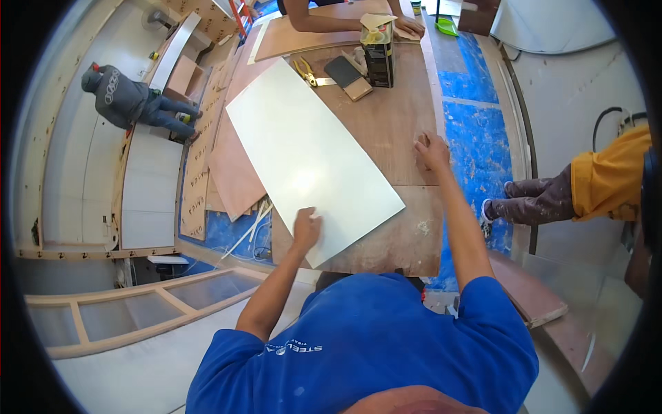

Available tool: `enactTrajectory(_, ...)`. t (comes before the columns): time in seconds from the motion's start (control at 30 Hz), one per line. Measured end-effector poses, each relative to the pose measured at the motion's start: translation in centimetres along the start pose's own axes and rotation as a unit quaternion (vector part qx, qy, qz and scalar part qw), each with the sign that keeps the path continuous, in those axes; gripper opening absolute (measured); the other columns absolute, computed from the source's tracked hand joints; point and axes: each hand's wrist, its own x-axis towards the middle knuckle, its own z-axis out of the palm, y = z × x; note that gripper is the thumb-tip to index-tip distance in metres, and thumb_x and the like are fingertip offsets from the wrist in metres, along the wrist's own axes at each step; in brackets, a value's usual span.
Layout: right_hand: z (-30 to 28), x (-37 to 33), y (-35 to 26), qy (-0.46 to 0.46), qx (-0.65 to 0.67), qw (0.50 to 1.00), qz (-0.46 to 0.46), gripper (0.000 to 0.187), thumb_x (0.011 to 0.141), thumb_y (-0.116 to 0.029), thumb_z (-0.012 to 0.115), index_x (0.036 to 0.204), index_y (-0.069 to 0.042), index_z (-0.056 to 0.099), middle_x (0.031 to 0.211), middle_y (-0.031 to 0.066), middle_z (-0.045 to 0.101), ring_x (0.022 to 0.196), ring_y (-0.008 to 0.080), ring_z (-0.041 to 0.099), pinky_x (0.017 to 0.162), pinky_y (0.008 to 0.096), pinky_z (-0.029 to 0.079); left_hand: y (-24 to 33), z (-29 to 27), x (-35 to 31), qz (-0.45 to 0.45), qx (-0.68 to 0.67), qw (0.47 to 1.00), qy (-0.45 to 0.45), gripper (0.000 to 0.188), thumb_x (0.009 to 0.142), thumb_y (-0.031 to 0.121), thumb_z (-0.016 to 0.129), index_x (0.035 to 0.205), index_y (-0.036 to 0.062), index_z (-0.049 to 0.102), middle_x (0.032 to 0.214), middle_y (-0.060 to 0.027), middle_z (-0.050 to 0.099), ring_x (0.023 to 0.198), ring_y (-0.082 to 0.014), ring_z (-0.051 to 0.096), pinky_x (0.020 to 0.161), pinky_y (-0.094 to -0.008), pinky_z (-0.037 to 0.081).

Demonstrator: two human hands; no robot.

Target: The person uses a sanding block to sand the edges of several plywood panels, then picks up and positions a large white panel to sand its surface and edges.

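Note:
A long glossy white panel [310,148] lies slanted across the brown wooden worktable [407,241]. My left hand [306,228] rests on its near left part, thumb apart from the loosely bent fingers, with nothing seen in it. To the right of the panel, my right hand [433,152] is closed near the table's right edge. Something small and brownish shows at its fingertips, too small to make out. Beyond the panel are yellow-handled pliers [305,72], a dark flat block [348,77] with a tan end, and a black rectangular can [378,58].
Across the table, another person's arms [321,21] reach over a brown sheet. A person in grey [121,96] stands at the left; one in a yellow top [610,176] is at the right. Blue floor covering [476,138] runs beside the table. A framed panel [138,314] lies lower left.

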Motion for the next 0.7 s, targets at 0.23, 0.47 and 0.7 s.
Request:
enactTrajectory(0.23, 0.5, 1.3, -4.9, -0.06, -0.192, 0.98, -0.003, 0.047, 0.084, -0.044, 0.076, 0.115, -0.01, 0.069, 0.123, 0.0197, 0.065, 0.114, 0.0396, 0.063, 0.097, 0.0527, 0.051, -8.6, -5.2, -1.1, -0.075, 0.037, 0.995, 0.051, 0.027, 0.09, 0.019, 0.068, 0.107, -0.0017, 0.07, 0.091, -0.0182, 0.071, 0.082, -0.0333, 0.068, 0.076, -0.0409, 0.054)
enactTrajectory(0.47, 0.8, -0.9, -8.4, -0.029, -0.236, 0.971, 0.022, 0.076, 0.085, -0.043, 0.074, 0.147, -0.007, 0.048, 0.141, 0.0217, 0.056, 0.129, 0.0417, 0.056, 0.106, 0.0546, 0.045, -13.6, -7.3, 7.1, -0.097, -0.071, 0.981, 0.152, 0.024, 0.089, 0.02, 0.072, 0.093, -0.0023, 0.065, 0.079, -0.0123, 0.064, 0.075, -0.0205, 0.06, 0.071, -0.0375, 0.05)
enactTrajectory(0.7, 4.8, -11.3, -7.6, 0.01, -0.094, 0.993, -0.071, 0.067, 0.093, -0.033, 0.07, 0.144, 0.004, 0.049, 0.145, 0.0312, 0.049, 0.135, 0.0487, 0.048, 0.112, 0.0551, 0.039, -19.4, -7.6, 24.3, -0.259, -0.284, 0.889, 0.247, 0.065, 0.093, 0.043, 0.074, 0.128, -0.009, 0.058, 0.122, -0.0235, 0.065, 0.113, -0.0316, 0.063, 0.094, -0.0418, 0.052)
